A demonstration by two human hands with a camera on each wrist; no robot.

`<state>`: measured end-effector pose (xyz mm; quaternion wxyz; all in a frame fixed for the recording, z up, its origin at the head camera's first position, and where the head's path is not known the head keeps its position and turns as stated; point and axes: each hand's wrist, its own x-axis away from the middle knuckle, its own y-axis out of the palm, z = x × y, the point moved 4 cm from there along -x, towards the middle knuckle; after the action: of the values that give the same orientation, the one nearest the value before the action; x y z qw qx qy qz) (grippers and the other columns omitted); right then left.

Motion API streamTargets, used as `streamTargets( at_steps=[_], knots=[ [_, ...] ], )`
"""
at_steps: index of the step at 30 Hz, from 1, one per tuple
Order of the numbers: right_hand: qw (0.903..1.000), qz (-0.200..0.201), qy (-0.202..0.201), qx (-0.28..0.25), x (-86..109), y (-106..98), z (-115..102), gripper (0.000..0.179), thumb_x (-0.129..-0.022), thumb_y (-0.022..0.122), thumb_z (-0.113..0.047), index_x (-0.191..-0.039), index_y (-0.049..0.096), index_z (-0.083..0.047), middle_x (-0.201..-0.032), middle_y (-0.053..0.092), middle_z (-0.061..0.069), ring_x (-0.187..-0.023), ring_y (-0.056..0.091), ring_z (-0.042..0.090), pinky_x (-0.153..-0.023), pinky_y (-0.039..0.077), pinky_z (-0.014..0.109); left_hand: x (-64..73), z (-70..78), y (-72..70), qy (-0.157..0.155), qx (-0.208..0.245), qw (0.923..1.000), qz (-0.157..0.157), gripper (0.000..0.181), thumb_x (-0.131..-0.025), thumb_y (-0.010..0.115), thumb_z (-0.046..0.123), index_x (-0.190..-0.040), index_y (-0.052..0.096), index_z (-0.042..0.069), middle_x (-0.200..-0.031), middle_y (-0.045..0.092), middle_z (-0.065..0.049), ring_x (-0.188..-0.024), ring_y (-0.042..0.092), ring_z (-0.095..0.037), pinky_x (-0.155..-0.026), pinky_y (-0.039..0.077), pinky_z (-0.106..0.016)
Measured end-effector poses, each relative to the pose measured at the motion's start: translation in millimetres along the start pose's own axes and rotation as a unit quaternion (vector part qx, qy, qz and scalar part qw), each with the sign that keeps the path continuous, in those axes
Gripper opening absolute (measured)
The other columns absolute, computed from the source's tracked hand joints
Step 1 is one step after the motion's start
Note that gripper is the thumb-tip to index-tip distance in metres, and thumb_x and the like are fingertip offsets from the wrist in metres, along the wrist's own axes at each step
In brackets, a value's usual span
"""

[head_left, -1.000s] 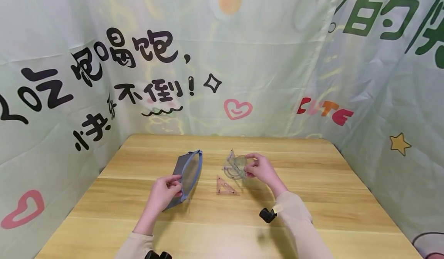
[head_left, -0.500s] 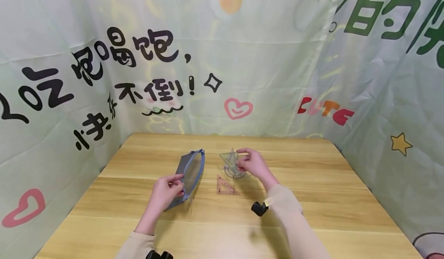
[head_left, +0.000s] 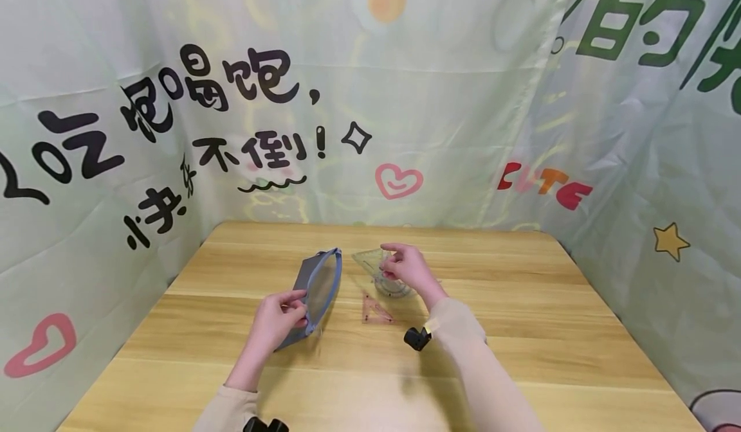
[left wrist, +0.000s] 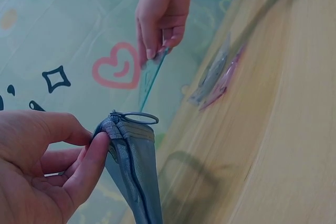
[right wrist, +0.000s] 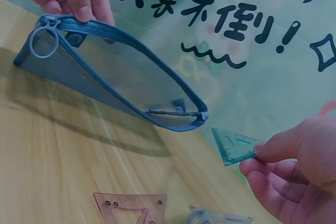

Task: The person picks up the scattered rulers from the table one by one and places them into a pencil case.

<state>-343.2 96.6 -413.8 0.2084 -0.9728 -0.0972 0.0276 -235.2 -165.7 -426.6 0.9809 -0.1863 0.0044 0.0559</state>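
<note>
Pinching: right fingers (right wrist: 281,145) green triangle (right wrist: 233,146), left fingers (left wrist: 90,169) pouch (right wrist: 113,72); protractor (head_left: 392,288) part-hidden, pink triangle (head_left: 373,314) nearby.

A small curtained booth around a wood-grain desk (head_left: 550,329): pale, creased cloth (head_left: 451,110) hangs along the left, far and right sides, printed with black lettering (head_left: 272,149) and a yellow star (head_left: 671,242). The building beyond is hidden.
</note>
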Motion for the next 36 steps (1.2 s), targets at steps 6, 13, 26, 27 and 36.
streamTargets(
  at_steps=[6, 13, 26, 27, 36],
  knots=[
    [1.0000, -0.006, 0.001, -0.004, -3.3, 9.5, -5.6, 0.048, -0.092, 0.063, -0.002, -0.139, 0.054, -0.004, -0.095, 0.072, 0.019, -0.074, 0.071, 0.023, -0.078, 0.063, 0.046, 0.1, 1.1, -0.1, -0.003, 0.007, 1.0000, 0.000, 0.037, -0.085, 0.061, -0.007, -0.121, 0.065, -0.010, -0.085, 0.066, -0.013, -0.066, 0.064, -0.011, -0.061, 0.060, -0.018],
    [0.9998, 0.003, 0.004, -0.017, -3.2, 22.3, -9.5, 0.047, -0.090, 0.064, 0.001, -0.137, 0.056, -0.004, -0.092, 0.073, 0.020, -0.075, 0.072, 0.030, -0.077, 0.063, 0.049, 1.5, 6.1, 1.4, -0.006, 0.023, 0.9997, -0.010, 0.037, -0.085, 0.062, -0.006, -0.121, 0.064, -0.011, -0.083, 0.062, -0.011, -0.067, 0.066, -0.012, -0.062, 0.061, -0.020],
    [0.9984, -0.014, 0.018, -0.051, -0.1, 42.7, -15.3, 0.045, -0.091, 0.063, 0.001, -0.135, 0.055, -0.003, -0.099, 0.073, 0.023, -0.077, 0.073, 0.031, -0.080, 0.063, 0.047, 6.9, 6.1, 9.1, -0.012, 0.042, 0.9989, -0.020, 0.040, -0.084, 0.061, -0.009, -0.123, 0.062, -0.012, -0.082, 0.060, -0.010, -0.067, 0.063, -0.013, -0.061, 0.061, -0.020],
    [0.9981, -0.016, 0.018, -0.057, 0.3, 44.5, -15.7, 0.045, -0.091, 0.063, 0.001, -0.135, 0.055, -0.002, -0.099, 0.072, 0.024, -0.074, 0.073, 0.029, -0.080, 0.063, 0.047, 7.3, 5.8, 9.8, -0.012, 0.042, 0.9988, -0.020, 0.040, -0.083, 0.060, -0.009, -0.123, 0.062, -0.013, -0.082, 0.061, -0.010, -0.067, 0.063, -0.013, -0.061, 0.061, -0.020],
    [0.9950, -0.024, 0.012, -0.097, 0.1, 54.0, -25.9, 0.048, -0.089, 0.063, 0.007, -0.135, 0.052, 0.005, -0.100, 0.070, 0.031, -0.059, 0.066, 0.010, -0.073, 0.065, 0.041, 5.6, 8.0, 10.6, -0.007, 0.048, 0.9987, -0.016, 0.039, -0.082, 0.059, -0.010, -0.121, 0.063, -0.013, -0.080, 0.061, -0.009, -0.065, 0.064, -0.013, -0.060, 0.061, -0.020]
  ],
)
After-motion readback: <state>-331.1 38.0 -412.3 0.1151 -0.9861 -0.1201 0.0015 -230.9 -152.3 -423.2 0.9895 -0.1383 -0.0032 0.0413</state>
